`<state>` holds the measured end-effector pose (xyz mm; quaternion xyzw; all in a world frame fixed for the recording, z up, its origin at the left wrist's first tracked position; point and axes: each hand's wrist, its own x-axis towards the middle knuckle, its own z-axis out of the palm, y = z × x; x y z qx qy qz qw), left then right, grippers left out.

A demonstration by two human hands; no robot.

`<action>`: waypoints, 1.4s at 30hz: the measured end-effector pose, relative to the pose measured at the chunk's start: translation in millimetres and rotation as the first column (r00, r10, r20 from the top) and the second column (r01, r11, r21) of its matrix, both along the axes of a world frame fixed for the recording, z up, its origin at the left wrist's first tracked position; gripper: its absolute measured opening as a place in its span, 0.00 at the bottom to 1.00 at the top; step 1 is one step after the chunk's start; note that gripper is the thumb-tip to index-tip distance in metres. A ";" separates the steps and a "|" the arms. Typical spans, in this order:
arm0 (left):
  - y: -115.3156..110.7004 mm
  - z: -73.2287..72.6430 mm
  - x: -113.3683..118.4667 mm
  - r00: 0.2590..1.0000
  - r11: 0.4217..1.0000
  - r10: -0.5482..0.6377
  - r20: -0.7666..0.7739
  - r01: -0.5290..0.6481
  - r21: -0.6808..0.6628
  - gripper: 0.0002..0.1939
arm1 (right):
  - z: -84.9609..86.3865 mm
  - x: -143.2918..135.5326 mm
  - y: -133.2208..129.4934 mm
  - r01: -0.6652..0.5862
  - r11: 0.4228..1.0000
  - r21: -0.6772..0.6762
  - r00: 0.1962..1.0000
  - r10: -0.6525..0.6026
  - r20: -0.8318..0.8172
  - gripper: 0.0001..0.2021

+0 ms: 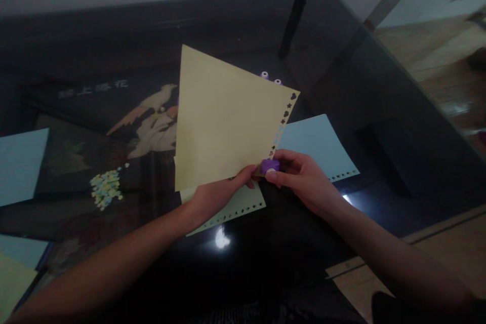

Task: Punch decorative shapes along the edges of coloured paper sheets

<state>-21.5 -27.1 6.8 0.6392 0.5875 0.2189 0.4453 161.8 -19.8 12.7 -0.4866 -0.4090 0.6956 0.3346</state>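
Note:
A yellow sheet of paper (228,116) is held up above the table, tilted, with a row of small heart, star and other shaped holes down its right edge. My left hand (216,195) pinches its lower edge near the bottom right corner. In my right hand (304,177), thumb and fingers close round a small purple craft punch (270,166), which sits at that same corner. Below the yellow sheet lies a pale green sheet (239,207) with holes along its near edge. To the right rests a blue sheet (315,142), also punched along its near edge.
Small paper cut-outs (106,188) lie heaped on the dark glossy table (152,233). Two more purple punches (271,78) show behind the yellow sheet. Another blue sheet (21,167) lies at the left, with yellow paper (15,283) nearer. A dark post (299,7) stands at the back.

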 end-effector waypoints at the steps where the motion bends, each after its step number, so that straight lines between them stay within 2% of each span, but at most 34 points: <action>1: -0.1 -0.1 0.1 1.000 1.000 0.000 0.005 0.000 0.003 0.21 | 0.3 0.0 0.0 0.001 1.000 0.000 1.000 -0.001 -0.004 0.13; 11: 1.1 -4.2 -0.4 0.999 0.999 -0.032 0.039 0.032 0.009 0.22 | -2.6 -1.1 0.3 0.020 1.000 0.020 0.999 -0.019 -0.034 0.12; 18: -0.3 -4.1 1.0 0.997 0.999 -0.006 0.077 0.003 0.032 0.20 | -3.3 -0.8 0.0 0.044 0.999 -0.021 0.994 -0.045 -0.103 0.12; 24: -1.1 -6.4 0.5 1.000 0.999 0.024 -0.006 -0.023 0.039 0.20 | -2.4 -0.3 -0.3 0.041 0.999 -0.022 0.992 -0.044 -0.115 0.11; 27: -1.1 -7.6 -0.4 1.000 0.998 0.012 0.012 -0.012 0.059 0.20 | -1.8 -0.5 -0.8 0.051 0.998 -0.026 0.993 -0.054 -0.106 0.11; 31: -1.4 -8.5 -1.0 0.998 1.000 0.003 0.059 -0.004 0.024 0.21 | -1.5 -0.9 -0.7 0.049 0.998 -0.032 0.992 -0.052 -0.115 0.12; 35: -1.4 -8.3 -0.7 1.000 1.000 0.014 0.024 -0.014 -0.005 0.20 | -0.8 -1.2 0.0 0.037 0.999 -0.011 0.994 -0.038 -0.102 0.11; 42: -0.3 -5.0 1.1 0.999 1.000 -0.003 0.045 0.003 0.006 0.20 | 0.0 -1.3 -0.5 0.037 0.999 -0.006 0.994 -0.038 -0.102 0.11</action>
